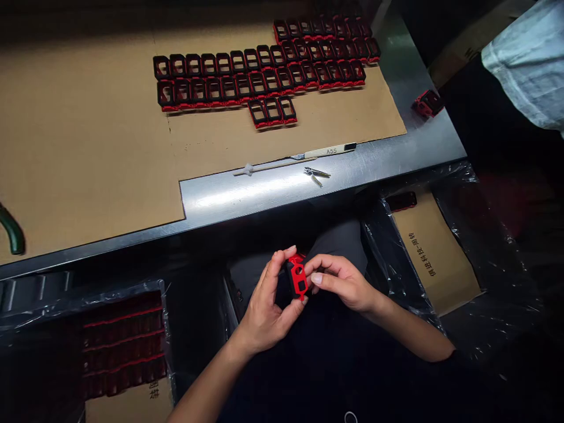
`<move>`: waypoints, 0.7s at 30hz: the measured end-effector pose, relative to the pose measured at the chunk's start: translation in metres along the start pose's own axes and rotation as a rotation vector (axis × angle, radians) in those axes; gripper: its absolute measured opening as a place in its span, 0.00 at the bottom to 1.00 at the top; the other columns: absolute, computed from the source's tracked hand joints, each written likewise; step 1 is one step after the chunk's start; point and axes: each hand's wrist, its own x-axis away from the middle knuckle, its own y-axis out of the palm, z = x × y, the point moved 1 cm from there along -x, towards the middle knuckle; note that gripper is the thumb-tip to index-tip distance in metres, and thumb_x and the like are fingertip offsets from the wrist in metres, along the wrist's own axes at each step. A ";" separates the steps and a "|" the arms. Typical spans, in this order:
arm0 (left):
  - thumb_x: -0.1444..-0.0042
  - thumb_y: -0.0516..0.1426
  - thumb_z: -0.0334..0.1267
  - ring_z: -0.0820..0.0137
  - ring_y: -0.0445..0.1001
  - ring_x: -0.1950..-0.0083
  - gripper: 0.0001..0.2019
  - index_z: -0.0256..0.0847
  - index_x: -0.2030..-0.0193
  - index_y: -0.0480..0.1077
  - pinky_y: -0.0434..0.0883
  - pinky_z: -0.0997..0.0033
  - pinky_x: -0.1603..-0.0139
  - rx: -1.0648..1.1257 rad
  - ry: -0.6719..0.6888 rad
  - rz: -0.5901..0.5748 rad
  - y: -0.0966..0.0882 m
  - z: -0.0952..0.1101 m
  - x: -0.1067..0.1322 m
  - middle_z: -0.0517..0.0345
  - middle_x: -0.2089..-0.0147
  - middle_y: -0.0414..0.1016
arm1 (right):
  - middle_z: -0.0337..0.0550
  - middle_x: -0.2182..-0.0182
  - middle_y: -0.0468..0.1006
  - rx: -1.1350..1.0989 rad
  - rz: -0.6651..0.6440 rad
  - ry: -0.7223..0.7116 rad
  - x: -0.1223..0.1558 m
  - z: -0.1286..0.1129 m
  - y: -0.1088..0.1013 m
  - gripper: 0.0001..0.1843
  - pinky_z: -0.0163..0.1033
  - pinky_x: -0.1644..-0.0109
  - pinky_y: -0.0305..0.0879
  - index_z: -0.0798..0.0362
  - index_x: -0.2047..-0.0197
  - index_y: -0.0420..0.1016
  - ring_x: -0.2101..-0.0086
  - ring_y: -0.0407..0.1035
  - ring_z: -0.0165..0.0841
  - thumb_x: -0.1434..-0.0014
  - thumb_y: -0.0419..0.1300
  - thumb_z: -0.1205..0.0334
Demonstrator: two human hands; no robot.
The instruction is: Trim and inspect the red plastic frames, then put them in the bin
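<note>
Over my lap, my left hand [274, 298] grips a small red and black plastic frame [299, 277] between thumb and fingers. One red face of it, with a round hole and a square dark opening, is turned up. My right hand [341, 281] is at the right side of the same frame, thumb and index finger close together at its edge; whether a small thing sits between them I cannot make out. On the bench beyond stand rows of similar red and black frames [229, 88], with a short row of three [273, 111] in front.
On the metal bench edge [220, 197] lie a knife marked A55 [328, 151], a thin stick [264, 169] and small metal pieces [316, 174]. A single frame [428, 104] sits far right. Plastic-lined boxes flank me, the left holding frames [126, 341], the right cardboard [434, 252]. Another person's sleeve [529, 64] is at right.
</note>
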 end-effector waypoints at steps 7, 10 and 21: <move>0.41 0.60 0.28 0.56 0.60 0.26 0.46 0.51 0.24 0.37 0.59 0.45 0.28 0.046 -0.019 -0.038 0.001 -0.005 0.001 0.42 0.26 0.57 | 0.40 0.68 0.77 -0.028 -0.003 0.008 -0.001 -0.004 0.001 0.14 0.36 0.63 0.68 0.54 0.60 0.78 0.70 0.69 0.28 0.43 0.68 0.53; 0.40 0.59 0.27 0.56 0.58 0.26 0.45 0.51 0.24 0.37 0.60 0.45 0.28 0.061 -0.018 -0.048 0.003 -0.006 0.001 0.42 0.25 0.56 | 0.39 0.68 0.77 -0.049 -0.012 0.027 -0.002 -0.002 0.003 0.13 0.37 0.60 0.70 0.54 0.61 0.77 0.68 0.71 0.29 0.44 0.70 0.55; 0.38 0.58 0.39 0.55 0.69 0.33 0.33 0.49 0.28 0.52 0.75 0.55 0.41 0.385 -0.322 0.010 -0.007 -0.008 0.003 0.43 0.29 0.62 | 0.40 0.68 0.80 0.231 0.104 -0.182 -0.004 0.005 -0.001 0.07 0.36 0.61 0.69 0.52 0.65 0.81 0.68 0.73 0.30 0.43 0.71 0.58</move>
